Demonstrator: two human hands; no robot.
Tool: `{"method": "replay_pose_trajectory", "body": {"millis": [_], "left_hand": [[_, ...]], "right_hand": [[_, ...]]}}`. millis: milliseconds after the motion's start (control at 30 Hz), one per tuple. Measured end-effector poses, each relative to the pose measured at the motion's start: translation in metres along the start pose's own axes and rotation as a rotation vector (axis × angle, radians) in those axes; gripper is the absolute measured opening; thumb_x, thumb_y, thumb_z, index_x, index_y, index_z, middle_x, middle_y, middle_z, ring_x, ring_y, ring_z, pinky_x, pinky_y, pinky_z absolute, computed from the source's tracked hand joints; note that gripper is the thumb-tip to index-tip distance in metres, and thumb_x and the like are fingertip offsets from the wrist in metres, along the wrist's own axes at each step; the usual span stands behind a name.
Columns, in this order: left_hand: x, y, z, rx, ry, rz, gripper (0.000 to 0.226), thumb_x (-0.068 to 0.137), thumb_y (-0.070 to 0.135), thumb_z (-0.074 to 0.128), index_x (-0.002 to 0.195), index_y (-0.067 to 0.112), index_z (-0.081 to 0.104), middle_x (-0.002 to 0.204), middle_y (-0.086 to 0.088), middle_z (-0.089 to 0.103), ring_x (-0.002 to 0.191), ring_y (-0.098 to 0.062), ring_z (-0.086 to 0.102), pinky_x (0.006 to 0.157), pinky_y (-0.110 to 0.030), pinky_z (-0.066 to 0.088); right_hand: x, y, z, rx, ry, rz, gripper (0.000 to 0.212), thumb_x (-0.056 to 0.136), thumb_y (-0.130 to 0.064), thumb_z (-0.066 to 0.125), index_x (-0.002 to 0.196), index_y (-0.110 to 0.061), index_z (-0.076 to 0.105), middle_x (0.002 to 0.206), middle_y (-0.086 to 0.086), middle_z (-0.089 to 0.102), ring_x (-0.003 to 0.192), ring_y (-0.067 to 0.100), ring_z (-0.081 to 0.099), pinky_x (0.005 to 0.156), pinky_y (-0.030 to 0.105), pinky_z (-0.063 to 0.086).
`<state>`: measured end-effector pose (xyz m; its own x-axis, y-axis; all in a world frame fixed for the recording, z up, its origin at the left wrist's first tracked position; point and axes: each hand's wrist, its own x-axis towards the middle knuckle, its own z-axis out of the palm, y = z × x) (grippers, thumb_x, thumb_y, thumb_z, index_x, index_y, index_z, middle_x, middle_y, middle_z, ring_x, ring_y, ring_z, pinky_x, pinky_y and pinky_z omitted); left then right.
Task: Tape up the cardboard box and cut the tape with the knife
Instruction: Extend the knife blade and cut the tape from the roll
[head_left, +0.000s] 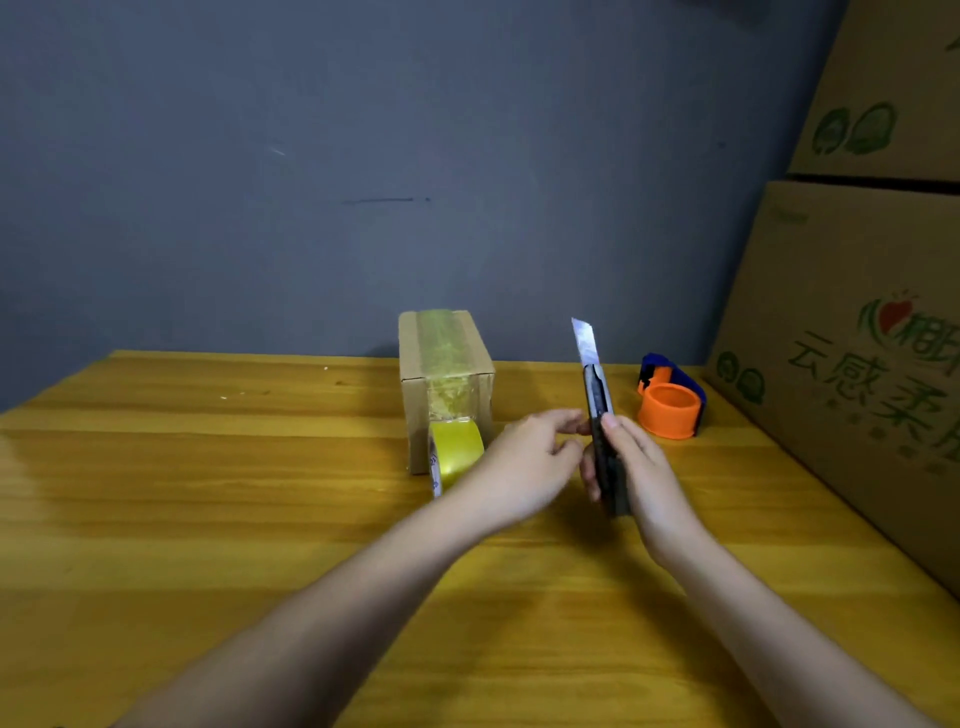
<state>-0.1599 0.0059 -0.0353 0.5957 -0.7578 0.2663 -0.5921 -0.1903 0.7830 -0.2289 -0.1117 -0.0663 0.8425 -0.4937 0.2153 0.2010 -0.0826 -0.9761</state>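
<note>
Two big printed cartons (852, 322) stood stacked at the right edge of the wooden table (208, 493), pushed back, I'd guess, to leave working room. Near the far edge of the table sat the small cardboard box (444, 384), a band of yellowish tape (447, 358) laid over its top and down the near face. That strip ran straight into the tape roll (457, 454), which stood on edge against the foot of the box, not yet cut free; left there, it probably kept the strip taut for the blade. To the right, well apart, lay an orange and blue tape dispenser (670, 402), with no roll that I could see on it.

The right hand (644, 473) had its fingers wrapped round the black handle of the knife (597, 415), blade extended and pointing up and away from the body, which seemed a sensible way to carry it. The left hand (530, 457) gripped nothing; its fingertips touched the knife body, perhaps at the slider, though I could not tell
</note>
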Motion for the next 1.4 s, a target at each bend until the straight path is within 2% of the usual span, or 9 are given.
{"method": "replay_pose_trajectory", "body": {"millis": [100,200,433,633,733,833,1000,1167,1400], "left_hand": [[-0.003,-0.002,-0.029,-0.025,0.094,0.031,0.024,0.094,0.018,0.051,0.116,0.018,0.06,0.112,-0.002,0.068,0.097,-0.021,0.067,0.094,-0.039,0.05],[-0.008,-0.013,-0.052,-0.004,0.241,0.02,0.013,0.091,0.02,0.055,0.102,0.026,0.06,0.097,0.006,0.066,0.09,-0.013,0.065,0.089,-0.035,0.052],[-0.033,-0.049,-0.074,0.349,0.463,-0.107,0.047,0.085,0.036,0.062,0.129,0.03,0.046,0.122,0.002,0.047,0.117,-0.017,0.048,0.1,-0.038,0.041],[-0.033,-0.063,-0.073,0.191,0.254,-0.243,0.083,0.084,0.049,0.061,0.146,0.044,0.006,0.101,0.001,0.06,0.086,-0.013,0.06,0.069,-0.027,0.049],[-0.029,-0.068,-0.075,-0.047,0.251,-0.227,0.083,0.083,0.046,0.063,0.145,0.046,0.008,0.117,-0.004,0.062,0.078,-0.014,0.062,0.072,-0.033,0.055],[-0.026,-0.068,-0.079,-0.153,0.238,-0.257,0.08,0.086,0.039,0.064,0.145,0.048,0.011,0.104,-0.007,0.065,0.065,-0.019,0.066,0.067,-0.042,0.061],[-0.026,-0.065,-0.079,-0.272,0.103,-0.276,0.08,0.089,0.031,0.062,0.145,0.049,0.007,0.098,-0.023,0.067,0.07,-0.023,0.067,0.061,-0.032,0.06],[-0.025,-0.068,-0.079,-0.359,0.082,-0.26,0.086,0.086,0.023,0.067,0.145,0.045,0.008,0.068,-0.006,0.068,0.057,-0.013,0.067,0.053,-0.027,0.055],[-0.025,-0.073,-0.078,-0.413,0.063,-0.253,0.09,0.086,0.019,0.067,0.145,0.05,0.007,0.066,-0.003,0.068,0.057,-0.009,0.066,0.052,-0.025,0.054]], "right_hand": [[0.009,-0.013,0.012,-0.084,-0.031,-0.033,0.028,0.1,-0.028,0.038,0.088,-0.01,0.055,0.055,0.005,0.055,0.04,0.015,0.048,0.042,0.023,0.038],[0.017,-0.023,0.025,-0.156,-0.066,-0.028,0.027,0.1,-0.028,0.038,0.092,-0.008,0.054,0.059,0.006,0.056,0.043,0.016,0.049,0.046,0.023,0.041],[0.02,-0.026,0.049,-0.21,-0.165,-0.007,0.028,0.099,-0.028,0.04,0.096,-0.005,0.056,0.061,0.006,0.057,0.044,0.015,0.049,0.045,0.021,0.043],[0.019,-0.021,0.057,-0.245,-0.171,-0.005,0.032,0.1,-0.027,0.04,0.1,-0.001,0.057,0.062,0.005,0.058,0.046,0.016,0.049,0.047,0.021,0.043],[0.019,-0.019,0.057,-0.244,-0.177,0.0,0.032,0.099,-0.028,0.041,0.099,-0.001,0.058,0.062,0.005,0.058,0.047,0.017,0.05,0.047,0.021,0.043],[0.018,-0.016,0.054,-0.246,-0.189,0.015,0.032,0.099,-0.031,0.042,0.099,-0.004,0.059,0.062,0.004,0.06,0.048,0.015,0.051,0.05,0.021,0.044],[0.016,-0.013,0.051,-0.236,-0.198,0.041,0.031,0.099,-0.029,0.042,0.099,-0.003,0.059,0.061,0.004,0.059,0.047,0.015,0.05,0.048,0.02,0.043],[0.015,-0.012,0.047,-0.266,-0.207,0.047,0.031,0.099,-0.029,0.042,0.099,-0.004,0.059,0.061,0.003,0.059,0.046,0.015,0.05,0.047,0.02,0.043],[0.015,-0.02,0.033,-0.527,-0.259,-0.046,0.024,0.097,-0.03,0.045,0.099,-0.011,0.059,0.065,0.001,0.063,0.053,0.018,0.054,0.055,0.03,0.046]]}}
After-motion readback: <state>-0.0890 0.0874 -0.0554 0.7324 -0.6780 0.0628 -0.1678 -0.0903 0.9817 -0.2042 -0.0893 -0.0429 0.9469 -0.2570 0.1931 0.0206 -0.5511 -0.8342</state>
